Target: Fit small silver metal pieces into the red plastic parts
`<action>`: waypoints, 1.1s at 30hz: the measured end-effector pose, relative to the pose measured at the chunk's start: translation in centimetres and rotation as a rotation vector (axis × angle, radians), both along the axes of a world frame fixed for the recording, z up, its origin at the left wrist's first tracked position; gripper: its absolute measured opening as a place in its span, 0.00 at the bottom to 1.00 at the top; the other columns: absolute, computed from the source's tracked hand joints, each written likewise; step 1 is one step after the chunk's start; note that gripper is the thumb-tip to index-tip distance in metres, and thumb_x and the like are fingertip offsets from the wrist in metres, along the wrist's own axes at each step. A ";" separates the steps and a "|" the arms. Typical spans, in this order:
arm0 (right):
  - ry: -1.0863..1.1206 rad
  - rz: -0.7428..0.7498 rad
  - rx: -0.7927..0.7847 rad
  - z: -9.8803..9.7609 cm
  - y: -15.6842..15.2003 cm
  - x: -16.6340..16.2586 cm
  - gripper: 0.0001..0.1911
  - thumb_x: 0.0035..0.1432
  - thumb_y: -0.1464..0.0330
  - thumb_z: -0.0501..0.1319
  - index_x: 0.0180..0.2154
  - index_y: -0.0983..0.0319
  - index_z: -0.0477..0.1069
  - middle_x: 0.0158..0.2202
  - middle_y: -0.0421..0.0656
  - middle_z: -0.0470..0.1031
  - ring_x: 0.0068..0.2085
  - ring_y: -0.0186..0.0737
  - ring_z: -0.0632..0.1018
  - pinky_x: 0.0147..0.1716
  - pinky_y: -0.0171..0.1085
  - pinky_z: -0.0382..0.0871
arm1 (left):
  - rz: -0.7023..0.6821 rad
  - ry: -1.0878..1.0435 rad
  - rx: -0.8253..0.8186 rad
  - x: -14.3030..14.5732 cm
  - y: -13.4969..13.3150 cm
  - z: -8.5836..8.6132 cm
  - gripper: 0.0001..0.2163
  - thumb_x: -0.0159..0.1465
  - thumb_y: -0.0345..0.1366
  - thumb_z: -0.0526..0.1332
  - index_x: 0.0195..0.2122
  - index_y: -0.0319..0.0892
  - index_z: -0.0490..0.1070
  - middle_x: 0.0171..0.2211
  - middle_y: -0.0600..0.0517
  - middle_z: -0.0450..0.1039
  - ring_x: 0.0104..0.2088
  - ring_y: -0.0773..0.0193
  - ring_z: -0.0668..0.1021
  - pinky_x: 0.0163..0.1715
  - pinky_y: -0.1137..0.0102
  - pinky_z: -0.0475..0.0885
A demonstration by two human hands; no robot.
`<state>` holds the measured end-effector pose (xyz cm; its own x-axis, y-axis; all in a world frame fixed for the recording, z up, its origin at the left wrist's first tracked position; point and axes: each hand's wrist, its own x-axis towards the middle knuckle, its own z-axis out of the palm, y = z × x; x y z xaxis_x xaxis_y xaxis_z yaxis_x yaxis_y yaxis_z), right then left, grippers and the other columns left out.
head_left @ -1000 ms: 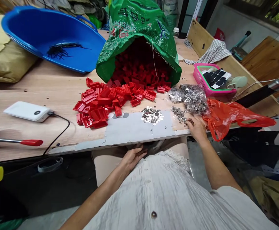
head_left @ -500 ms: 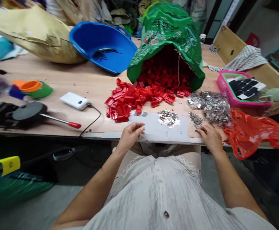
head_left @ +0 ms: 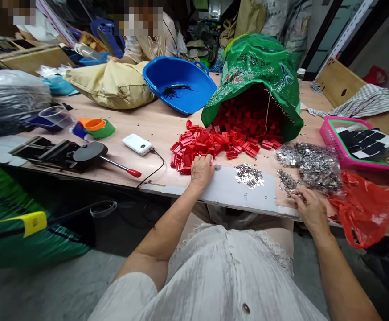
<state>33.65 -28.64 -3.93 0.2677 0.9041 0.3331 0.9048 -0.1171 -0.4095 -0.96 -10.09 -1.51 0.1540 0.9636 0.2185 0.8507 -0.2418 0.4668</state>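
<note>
One green sack (head_left: 257, 67), one blue basin (head_left: 181, 82), one pink basket (head_left: 334, 151), two hands.

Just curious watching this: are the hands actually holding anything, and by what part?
Cannot be told. The left hand rests on the red plastic pieces; the right hand touches small metal parts.

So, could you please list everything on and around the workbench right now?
red plastic parts: a heap, red, spilling from the sack
sack: one, green, on its side, mid-table
small metal parts: loose pile, silver, on a grey sheet
bag of metal parts: clear, by the right hand
plastic bag: one, orange-red, right edge
basin: one, blue, far side
basket: one, pink, right
power bank: one, white, cabled
left hand: on the red parts
right hand: at the metal parts
</note>
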 end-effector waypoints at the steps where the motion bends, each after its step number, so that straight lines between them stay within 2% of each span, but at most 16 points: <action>1: 0.035 -0.001 0.004 0.3 -0.1 -0.1 0.18 0.63 0.54 0.52 0.38 0.58 0.74 0.42 0.48 0.79 0.41 0.48 0.77 0.39 0.42 0.67 | -0.010 -0.046 -0.003 -0.1 -0.2 0.0 0.05 0.61 0.33 0.63 0.37 0.42 0.69 0.38 0.41 0.74 0.47 0.47 0.69 0.50 0.57 0.60; 3: 0.105 -0.019 -0.008 0.8 -0.3 -0.3 0.17 0.63 0.54 0.53 0.38 0.58 0.74 0.38 0.46 0.79 0.36 0.46 0.78 0.36 0.41 0.68 | -0.044 -0.124 -0.003 -0.6 -0.9 0.1 0.01 0.62 0.31 0.61 0.35 0.42 0.69 0.37 0.43 0.74 0.45 0.50 0.71 0.51 0.59 0.61; 6: 0.203 -0.032 -0.006 1.3 -0.3 -1.0 0.17 0.61 0.53 0.55 0.37 0.58 0.73 0.34 0.44 0.79 0.33 0.44 0.78 0.34 0.39 0.68 | -0.081 -0.290 -0.020 -1.2 -2.6 0.3 0.05 0.63 0.30 0.60 0.39 0.44 0.71 0.39 0.47 0.74 0.42 0.56 0.73 0.49 0.64 0.64; 8: 0.281 -0.022 0.001 1.6 0.1 -1.9 0.17 0.60 0.53 0.56 0.35 0.59 0.73 0.34 0.44 0.79 0.33 0.43 0.78 0.34 0.39 0.69 | -0.111 -0.551 -0.072 -1.3 -4.2 0.8 0.09 0.60 0.30 0.63 0.41 0.46 0.73 0.39 0.49 0.74 0.41 0.58 0.74 0.50 0.65 0.66; 10: 0.392 0.003 0.004 1.9 0.7 -3.3 0.17 0.59 0.53 0.58 0.35 0.59 0.72 0.35 0.45 0.79 0.33 0.42 0.78 0.33 0.38 0.70 | -0.153 -0.751 -0.115 -1.1 -5.9 1.4 0.09 0.56 0.30 0.68 0.37 0.47 0.76 0.38 0.49 0.73 0.42 0.58 0.73 0.53 0.65 0.65; 13: 0.565 0.104 -0.007 2.9 1.7 -6.2 0.16 0.59 0.54 0.59 0.38 0.60 0.73 0.36 0.44 0.79 0.30 0.39 0.77 0.30 0.37 0.71 | -0.182 -0.864 -0.101 -0.7 -8.3 2.5 0.08 0.51 0.29 0.71 0.32 0.47 0.79 0.41 0.48 0.71 0.47 0.57 0.72 0.56 0.65 0.64; 18: 0.592 0.310 -0.014 5.3 2.9 -11.4 0.11 0.62 0.59 0.59 0.38 0.60 0.73 0.33 0.42 0.77 0.28 0.35 0.74 0.29 0.34 0.68 | -0.171 -1.004 -0.232 0.2 -11.0 3.9 0.11 0.49 0.24 0.71 0.30 0.47 0.80 0.41 0.48 0.72 0.49 0.56 0.73 0.58 0.64 0.65; 23: 0.550 0.431 0.029 6.5 3.6 -14.3 0.09 0.63 0.62 0.59 0.37 0.59 0.74 0.33 0.41 0.78 0.31 0.36 0.75 0.34 0.34 0.69 | -0.079 -1.174 -0.365 0.5 -12.2 4.9 0.12 0.48 0.19 0.69 0.28 0.45 0.79 0.40 0.46 0.74 0.55 0.53 0.71 0.61 0.61 0.62; 29: 0.653 0.441 0.027 6.8 3.4 -15.5 0.09 0.62 0.62 0.60 0.36 0.60 0.75 0.30 0.41 0.77 0.28 0.35 0.72 0.29 0.33 0.66 | -0.199 -1.229 -0.333 0.7 -12.7 4.8 0.13 0.50 0.22 0.70 0.35 0.44 0.79 0.44 0.46 0.74 0.54 0.55 0.72 0.59 0.64 0.65; 31: 0.709 0.453 0.024 6.8 3.1 -15.9 0.08 0.61 0.63 0.61 0.35 0.60 0.75 0.30 0.40 0.77 0.27 0.34 0.73 0.28 0.33 0.66 | -0.237 -1.347 -0.425 0.9 -12.8 4.6 0.14 0.53 0.27 0.70 0.41 0.44 0.77 0.48 0.47 0.74 0.50 0.57 0.75 0.53 0.64 0.71; 33: 0.730 0.471 0.031 6.8 3.0 -16.3 0.07 0.61 0.64 0.61 0.35 0.59 0.76 0.31 0.41 0.78 0.30 0.35 0.74 0.30 0.34 0.68 | -0.238 -1.499 -0.616 1.1 -12.8 4.4 0.17 0.55 0.31 0.69 0.45 0.45 0.73 0.51 0.47 0.73 0.45 0.58 0.77 0.45 0.63 0.76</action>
<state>17.35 -25.67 2.86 0.0242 0.9679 0.2501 0.3664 0.2242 -0.9030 0.11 -22.88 2.92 0.3200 0.9436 -0.0847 -0.4517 0.2306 0.8618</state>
